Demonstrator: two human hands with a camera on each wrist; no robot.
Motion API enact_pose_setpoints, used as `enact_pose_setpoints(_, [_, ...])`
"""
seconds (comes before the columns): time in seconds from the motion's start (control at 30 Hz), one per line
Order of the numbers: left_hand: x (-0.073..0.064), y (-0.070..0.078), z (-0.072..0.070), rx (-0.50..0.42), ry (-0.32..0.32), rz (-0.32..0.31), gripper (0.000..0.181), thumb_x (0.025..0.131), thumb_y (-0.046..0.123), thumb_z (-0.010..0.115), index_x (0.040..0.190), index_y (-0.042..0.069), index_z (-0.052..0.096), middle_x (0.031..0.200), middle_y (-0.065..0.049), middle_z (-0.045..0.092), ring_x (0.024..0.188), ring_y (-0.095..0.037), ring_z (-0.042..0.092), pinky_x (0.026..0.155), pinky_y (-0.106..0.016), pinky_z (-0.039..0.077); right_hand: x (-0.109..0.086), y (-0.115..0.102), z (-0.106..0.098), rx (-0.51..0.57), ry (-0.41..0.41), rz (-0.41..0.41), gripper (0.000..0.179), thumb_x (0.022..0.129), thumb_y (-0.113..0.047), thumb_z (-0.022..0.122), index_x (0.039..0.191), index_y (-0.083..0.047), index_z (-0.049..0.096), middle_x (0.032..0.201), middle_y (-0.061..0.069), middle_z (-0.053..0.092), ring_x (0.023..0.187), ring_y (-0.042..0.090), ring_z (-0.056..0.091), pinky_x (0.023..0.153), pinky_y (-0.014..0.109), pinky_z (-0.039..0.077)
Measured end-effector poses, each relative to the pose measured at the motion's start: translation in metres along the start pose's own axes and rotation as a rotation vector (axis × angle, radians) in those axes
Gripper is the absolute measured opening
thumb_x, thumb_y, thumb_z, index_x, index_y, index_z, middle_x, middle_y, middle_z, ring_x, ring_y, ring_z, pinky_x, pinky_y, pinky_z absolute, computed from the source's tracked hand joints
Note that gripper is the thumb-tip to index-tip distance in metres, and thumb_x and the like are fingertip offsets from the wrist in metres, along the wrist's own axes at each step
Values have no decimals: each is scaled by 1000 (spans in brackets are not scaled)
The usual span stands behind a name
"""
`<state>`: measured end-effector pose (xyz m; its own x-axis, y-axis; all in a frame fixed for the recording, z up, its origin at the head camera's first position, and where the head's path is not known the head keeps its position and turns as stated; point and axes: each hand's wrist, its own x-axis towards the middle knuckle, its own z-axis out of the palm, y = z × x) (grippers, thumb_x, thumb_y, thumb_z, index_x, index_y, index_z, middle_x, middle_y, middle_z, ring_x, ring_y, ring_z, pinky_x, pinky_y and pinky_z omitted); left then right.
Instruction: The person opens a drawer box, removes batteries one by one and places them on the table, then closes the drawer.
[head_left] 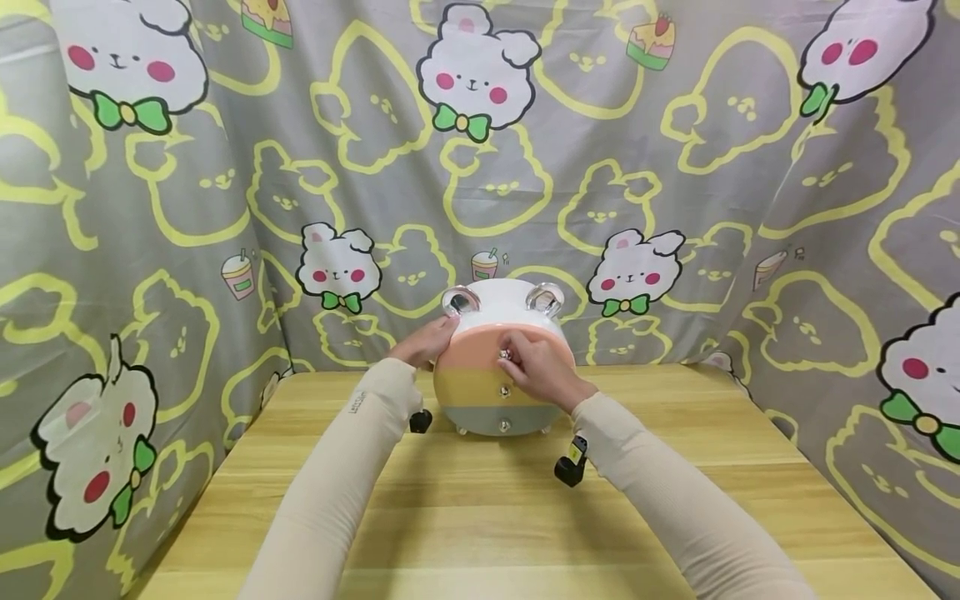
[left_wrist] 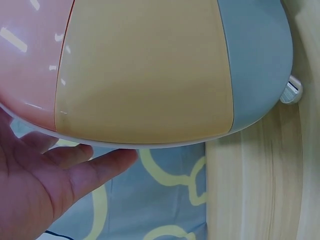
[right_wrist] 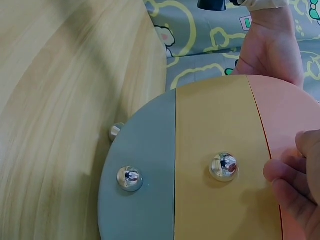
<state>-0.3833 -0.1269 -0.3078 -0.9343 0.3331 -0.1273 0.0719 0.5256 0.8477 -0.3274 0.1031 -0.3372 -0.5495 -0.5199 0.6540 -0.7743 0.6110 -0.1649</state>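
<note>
A small rounded drawer cabinet [head_left: 468,387] stands on the table, with a white body, clear ear shapes [head_left: 545,298] on top and a pink, a yellow and a grey drawer front. My right hand [head_left: 536,367] pinches the silver knob of the pink top drawer [right_wrist: 287,107]; in the right wrist view its curled fingers hide that knob. The yellow drawer's knob [right_wrist: 223,166] and the grey drawer's knob [right_wrist: 130,178] show beside it. My left hand [head_left: 427,340] rests against the cabinet's left side, its fingers [left_wrist: 105,170] fairly straight along the edge.
The wooden table [head_left: 465,517] spreads out in front of the cabinet. A grey cartoon-print curtain [head_left: 405,192] hangs behind and on both sides. Black wrist cameras [head_left: 570,471] hang below both wrists, near the cabinet. Small silver feet [left_wrist: 291,90] hold the cabinet off the tabletop.
</note>
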Motion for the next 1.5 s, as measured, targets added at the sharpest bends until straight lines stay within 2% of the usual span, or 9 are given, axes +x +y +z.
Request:
enact_pose_setpoints(0.2, [2, -2, 1, 7, 15, 9, 58, 104, 50, 20, 151, 18, 27, 141, -16, 38, 124, -36, 44, 93, -62, 42, 0, -2, -2, 14, -8, 7, 16, 91, -8, 67, 102, -6, 56, 69, -4, 54, 54, 5, 48, 51, 21, 43])
enact_pose_setpoints(0.43, [1, -3, 1, 6, 15, 27, 64, 102, 56, 18, 154, 18, 21, 145, -16, 35, 126, -37, 42, 94, -62, 41, -3, -1, -4, 57, -5, 27, 18, 90, -10, 68, 102, -4, 55, 69, -4, 57, 54, 5, 50, 52, 22, 45])
enact_pose_setpoints(0.53, [0, -2, 1, 20, 4, 43, 68, 100, 60, 17, 151, 17, 27, 143, -16, 38, 124, -37, 44, 92, -61, 43, -6, 0, -4, 78, -1, 59, 18, 90, -10, 69, 100, -4, 55, 73, -2, 62, 59, 5, 55, 56, 22, 48])
enact_pose_setpoints(0.67, [-1, -1, 1, 52, -16, 98, 73, 97, 66, 17, 147, 15, 33, 139, -16, 42, 122, -36, 46, 90, -59, 45, -13, 1, -6, 119, -2, 102, 17, 89, -9, 69, 98, -4, 55, 78, 2, 64, 63, 8, 60, 59, 22, 51])
enact_pose_setpoints(0.77, [-4, -2, 1, 60, -37, 122, 74, 98, 64, 23, 153, 16, 23, 148, -18, 34, 128, -38, 41, 92, -59, 44, -18, 2, -5, 141, -8, 114, 17, 89, -8, 70, 96, -4, 54, 76, 2, 64, 63, 9, 61, 58, 22, 51])
enact_pose_setpoints(0.87, [-5, -3, 0, 83, -47, 130, 78, 97, 62, 34, 156, 15, 13, 155, -18, 24, 135, -39, 34, 99, -56, 40, -24, 3, -1, 151, -33, 127, 17, 89, -9, 69, 95, -5, 54, 73, 0, 62, 60, 8, 59, 56, 22, 50])
enact_pose_setpoints(1.07, [-2, -3, 0, 153, -31, 175, 84, 93, 56, 53, 154, 12, 17, 149, -20, 33, 132, -36, 38, 108, -49, 30, -34, 5, 5, 163, -38, 160, 19, 89, -8, 69, 94, -5, 52, 69, -2, 59, 58, 4, 54, 53, 22, 47])
enact_pose_setpoints(1.23, [-3, -3, -1, 192, -23, 156, 87, 91, 56, 56, 153, 10, 16, 147, -21, 35, 130, -37, 39, 109, -49, 30, -39, 6, 12, 161, -29, 144, 20, 88, -7, 70, 93, -4, 51, 69, 0, 61, 59, 8, 58, 52, 22, 48])
enact_pose_setpoints(1.5, [-6, -2, -1, 215, -11, 141, 92, 90, 61, 54, 154, 9, 15, 148, -22, 34, 131, -38, 38, 108, -50, 30, -50, 10, 24, 165, -42, 147, 20, 88, -6, 69, 95, -5, 51, 76, 5, 67, 68, 15, 66, 59, 23, 52])
